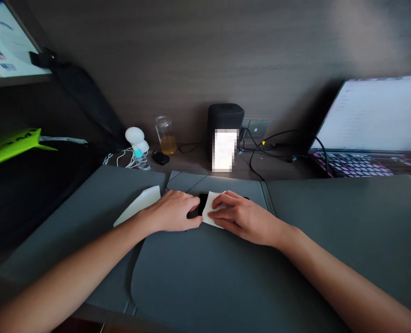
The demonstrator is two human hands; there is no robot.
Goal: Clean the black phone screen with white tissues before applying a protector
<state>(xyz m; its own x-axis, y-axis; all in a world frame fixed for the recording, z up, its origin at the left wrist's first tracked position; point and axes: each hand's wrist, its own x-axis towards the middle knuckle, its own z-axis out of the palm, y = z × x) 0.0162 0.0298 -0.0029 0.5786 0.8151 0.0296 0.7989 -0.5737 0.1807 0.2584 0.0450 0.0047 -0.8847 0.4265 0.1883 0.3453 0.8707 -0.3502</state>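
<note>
Fingers (222,203) of the right hand (243,219) lie flat and together, pressing a small white wipe (209,210) onto a flat black phone (202,203). The left hand (172,212) clamps its left end, and its long axis runs left-right across the grey-matted tabletop (226,277).

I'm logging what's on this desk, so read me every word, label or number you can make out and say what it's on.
Green object: black letters, possibly "M"; rest blurred.
Laptop screen: text too blurred.
Left screen: too blurred.
Laptop keys: too small.
Black speaker: label patch blurred out.
White wipe under right hand, black device under left hand: no text visible.
</note>
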